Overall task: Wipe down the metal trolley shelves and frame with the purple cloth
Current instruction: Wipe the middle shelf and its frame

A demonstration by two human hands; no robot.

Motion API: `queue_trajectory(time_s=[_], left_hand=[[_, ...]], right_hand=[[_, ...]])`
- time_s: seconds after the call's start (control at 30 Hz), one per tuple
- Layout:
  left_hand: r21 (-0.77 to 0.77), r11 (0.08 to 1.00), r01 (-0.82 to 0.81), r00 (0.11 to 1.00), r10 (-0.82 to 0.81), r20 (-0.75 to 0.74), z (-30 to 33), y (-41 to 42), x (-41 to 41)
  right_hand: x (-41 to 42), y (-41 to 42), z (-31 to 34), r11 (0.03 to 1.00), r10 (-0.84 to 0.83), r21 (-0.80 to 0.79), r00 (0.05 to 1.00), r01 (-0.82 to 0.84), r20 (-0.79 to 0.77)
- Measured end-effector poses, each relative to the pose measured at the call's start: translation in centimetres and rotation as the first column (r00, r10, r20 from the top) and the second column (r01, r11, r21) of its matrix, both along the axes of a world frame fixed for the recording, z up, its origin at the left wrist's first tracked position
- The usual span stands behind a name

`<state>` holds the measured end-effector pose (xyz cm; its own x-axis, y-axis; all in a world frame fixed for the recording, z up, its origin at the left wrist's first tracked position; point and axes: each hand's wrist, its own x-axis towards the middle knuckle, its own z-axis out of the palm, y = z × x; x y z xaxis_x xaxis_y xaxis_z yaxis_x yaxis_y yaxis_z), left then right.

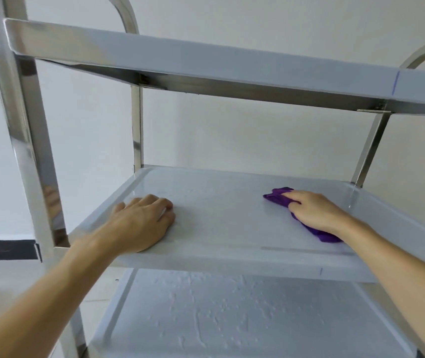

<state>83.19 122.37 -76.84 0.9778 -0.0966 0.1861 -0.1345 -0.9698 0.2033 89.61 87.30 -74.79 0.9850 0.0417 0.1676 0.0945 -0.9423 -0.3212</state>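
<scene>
White wall stands behind the middle shelf (221, 223). On it, the right hand (314, 213) presses the soft, light purple cloth (281, 196), fingers curled round it. Beside it, the left hand (141, 223) rests with loose fingers, holding nothing.

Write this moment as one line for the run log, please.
stage: wiping middle shelf | right hand: presses cloth on shelf, right side | left hand: rests on shelf, left side, holds nothing

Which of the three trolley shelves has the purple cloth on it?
The middle shelf: the right hand presses the purple cloth on it. The shelves above and below carry no cloth.
</scene>
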Motion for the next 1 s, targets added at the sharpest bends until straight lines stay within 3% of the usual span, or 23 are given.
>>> queue_trajectory(time_s=[0.1,0.2,0.37,0.47,0.6,0.67,0.73,0.87,1.0], left_hand=[[0.077,0.997,0.004,0.998,-0.008,0.056,0.0,-0.7,-0.6],[0.126,0.992,-0.001,0.995,-0.011,0.098,1.1,-0.9,-0.5],[0.028,0.998,0.059,0.996,-0.061,0.067,1.3,-1.7,0.9],[-0.062,0.992,0.111,0.993,-0.109,0.046,0.4,-1.6,1.0],[-0.041,0.992,0.123,0.989,-0.119,0.093,-0.1,-1.7,1.1],[-0.027,0.992,0.126,0.985,-0.121,0.124,-0.3,-1.8,1.1],[-0.013,0.992,0.122,0.984,-0.12,0.135,-0.4,-1.8,1.2],[0.006,0.993,0.122,0.985,-0.122,0.125,-0.3,-1.7,1.4],[-0.005,0.991,0.136,0.986,-0.134,0.103,-0.3,-1.2,1.8]], right_hand=[[0.8,4.2,-0.1,0.998,0.048,-0.038,0.998,-0.047,0.028],[-0.5,9.4,-0.8,0.939,0.337,-0.104,0.938,-0.329,0.078],[-1.9,8.5,-0.6,0.846,0.534,-0.074,0.838,-0.528,0.114],[0.3,3.8,-0.1,0.911,0.412,-0.046,0.906,-0.41,0.092],[5.5,-0.9,0.2,0.997,0.058,-0.045,0.998,-0.057,0.025],[7.6,0.1,0.2,0.997,-0.042,-0.068,0.999,0.042,0.009],[9.0,3.4,0.2,0.993,-0.038,-0.115,0.999,0.041,0.03],[9.5,12.1,-0.5,0.952,0.244,-0.195,0.969,-0.234,0.031],[7.3,13.4,-0.9,0.84,0.541,-0.104,0.838,-0.533,0.071]])
